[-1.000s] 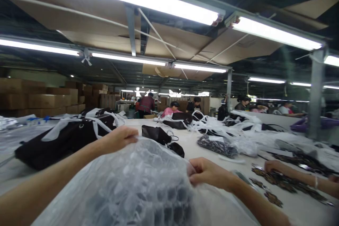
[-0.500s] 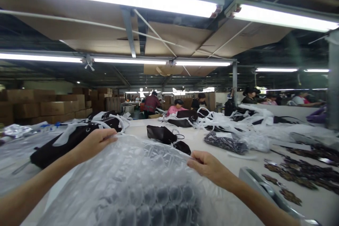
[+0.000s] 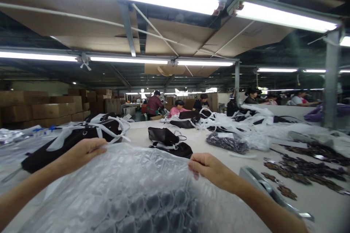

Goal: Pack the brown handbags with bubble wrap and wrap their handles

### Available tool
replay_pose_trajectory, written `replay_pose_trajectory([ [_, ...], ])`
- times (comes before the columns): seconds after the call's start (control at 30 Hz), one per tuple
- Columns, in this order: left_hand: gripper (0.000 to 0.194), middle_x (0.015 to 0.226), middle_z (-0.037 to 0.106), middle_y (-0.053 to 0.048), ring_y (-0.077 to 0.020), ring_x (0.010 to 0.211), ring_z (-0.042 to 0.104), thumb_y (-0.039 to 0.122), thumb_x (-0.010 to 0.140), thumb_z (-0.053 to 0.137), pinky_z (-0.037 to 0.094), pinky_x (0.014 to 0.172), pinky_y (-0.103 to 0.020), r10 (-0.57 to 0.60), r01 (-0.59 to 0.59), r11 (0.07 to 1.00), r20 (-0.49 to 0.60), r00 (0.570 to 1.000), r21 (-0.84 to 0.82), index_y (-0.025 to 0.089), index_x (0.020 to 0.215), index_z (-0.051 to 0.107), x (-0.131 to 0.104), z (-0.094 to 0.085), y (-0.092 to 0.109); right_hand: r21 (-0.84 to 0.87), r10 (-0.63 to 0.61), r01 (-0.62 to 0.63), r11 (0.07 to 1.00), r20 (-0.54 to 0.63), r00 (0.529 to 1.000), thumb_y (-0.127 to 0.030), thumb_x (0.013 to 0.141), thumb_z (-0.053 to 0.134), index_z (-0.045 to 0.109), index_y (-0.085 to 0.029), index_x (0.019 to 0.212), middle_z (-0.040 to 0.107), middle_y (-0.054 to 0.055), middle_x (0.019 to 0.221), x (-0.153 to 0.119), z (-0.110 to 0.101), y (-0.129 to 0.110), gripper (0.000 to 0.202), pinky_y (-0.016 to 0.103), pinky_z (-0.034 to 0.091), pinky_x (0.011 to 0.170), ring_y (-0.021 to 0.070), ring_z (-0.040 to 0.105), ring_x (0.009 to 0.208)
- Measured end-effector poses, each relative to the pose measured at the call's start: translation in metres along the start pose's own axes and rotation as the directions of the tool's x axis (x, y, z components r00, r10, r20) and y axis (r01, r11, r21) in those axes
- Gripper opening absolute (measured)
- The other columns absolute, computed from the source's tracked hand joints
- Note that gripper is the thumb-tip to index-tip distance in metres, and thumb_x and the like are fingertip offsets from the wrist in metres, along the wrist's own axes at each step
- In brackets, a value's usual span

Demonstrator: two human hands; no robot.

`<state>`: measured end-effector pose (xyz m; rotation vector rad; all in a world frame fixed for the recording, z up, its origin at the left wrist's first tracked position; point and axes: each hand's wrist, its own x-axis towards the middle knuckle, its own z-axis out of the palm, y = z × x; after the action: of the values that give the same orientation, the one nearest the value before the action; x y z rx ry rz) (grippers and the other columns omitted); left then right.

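A large clear sheet of bubble wrap (image 3: 128,178) is stretched between my two hands, close in front of me. My left hand (image 3: 86,151) pinches its upper left edge. At the upper right edge, my right hand (image 3: 205,164) grips it with fingers closed. Something dark shows through the lower part of the bubbles, too blurred to name. Just beyond the sheet lie small dark brown bags (image 3: 164,135) with cord handles. Behind my left hand rests a larger dark bag (image 3: 68,143) with white wrapped straps.
A grey tape dispenser (image 3: 254,176) stands right of my right forearm, near dark brown tags (image 3: 292,167). Bags with white-wrapped straps (image 3: 229,120) heap up at the back. Cartons (image 3: 51,111) are stacked far left. Several people work beyond the table (image 3: 136,134).
Both hands have shifted slightly left and down in view, the left one more, still holding the bubble wrap. More of the small dark bags behind the sheet now shows.
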<state>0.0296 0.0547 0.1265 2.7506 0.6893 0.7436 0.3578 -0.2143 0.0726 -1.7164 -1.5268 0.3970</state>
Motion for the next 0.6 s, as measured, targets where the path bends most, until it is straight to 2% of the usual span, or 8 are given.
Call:
replay_pose_trajectory([
  [0.1,0.026,0.074,0.064,0.005,-0.0163,0.080,0.054,0.039,0.086,0.052,0.040,0.075,-0.017,-0.039,0.040,0.999,0.041,0.998,-0.026,0.017,0.078,0.064,-0.002,0.002,0.000,-0.035,0.057,-0.058,0.998,-0.044,0.997,-0.037,0.087,0.052,0.053,-0.019,0.065,0.054,-0.004,0.057,-0.001,0.002,0.000,0.028,0.024,0.033,0.056,0.0121,0.047,0.056],
  [0.27,0.030,0.075,0.062,0.005,-0.0159,0.077,0.053,0.043,0.088,0.049,0.039,0.072,-0.017,-0.056,0.058,0.998,0.092,0.994,-0.019,0.018,0.077,0.061,-0.003,0.016,-0.013,0.001,0.086,-0.086,0.996,-0.041,0.995,-0.036,0.086,0.054,0.054,-0.018,0.065,0.052,-0.004,0.057,-0.005,0.000,0.002,0.028,0.023,0.030,0.054,0.0101,0.044,0.056],
  [0.37,0.032,0.075,0.061,0.003,-0.0167,0.076,0.052,0.043,0.088,0.044,0.038,0.071,-0.018,-0.078,0.076,0.997,0.096,0.992,0.017,0.018,0.076,0.060,-0.003,0.020,-0.015,0.108,0.108,-0.120,0.987,0.104,0.989,-0.034,0.078,0.063,0.062,-0.016,0.075,0.054,-0.004,0.062,-0.010,-0.006,0.004,0.019,0.022,0.029,0.054,0.0098,0.044,0.058],
  [0.47,0.036,0.075,0.062,0.002,-0.0175,0.076,0.054,0.040,0.090,0.035,0.039,0.069,-0.019,-0.079,0.056,0.988,0.160,0.984,0.144,0.018,0.076,0.059,-0.003,0.017,-0.007,0.165,0.081,-0.138,0.977,0.311,0.947,-0.025,0.066,0.067,0.063,-0.014,0.075,0.051,-0.005,0.062,-0.015,-0.010,0.008,0.014,0.022,0.027,0.054,0.0096,0.041,0.059],
  [0.53,0.035,0.073,0.062,0.001,-0.0178,0.075,0.057,0.037,0.088,0.035,0.041,0.069,-0.020,-0.079,0.024,0.971,0.225,0.971,0.236,0.018,0.072,0.059,0.001,0.010,0.001,0.148,0.049,-0.102,0.984,0.324,0.945,-0.022,0.065,0.062,0.059,-0.015,0.069,0.047,-0.005,0.060,-0.017,-0.009,0.011,0.009,0.022,0.026,0.053,0.0097,0.038,0.059],
  [0.6,0.026,0.072,0.065,0.001,-0.0188,0.075,0.061,0.033,0.081,0.043,0.044,0.070,-0.020,-0.081,0.010,0.952,0.221,0.972,0.305,0.018,0.068,0.061,0.009,-0.001,0.012,0.118,0.019,-0.052,0.992,0.261,0.965,-0.021,0.069,0.057,0.054,-0.017,0.068,0.046,-0.005,0.061,-0.018,-0.005,0.012,0.006,0.022,0.028,0.054,0.0104,0.040,0.060],
])
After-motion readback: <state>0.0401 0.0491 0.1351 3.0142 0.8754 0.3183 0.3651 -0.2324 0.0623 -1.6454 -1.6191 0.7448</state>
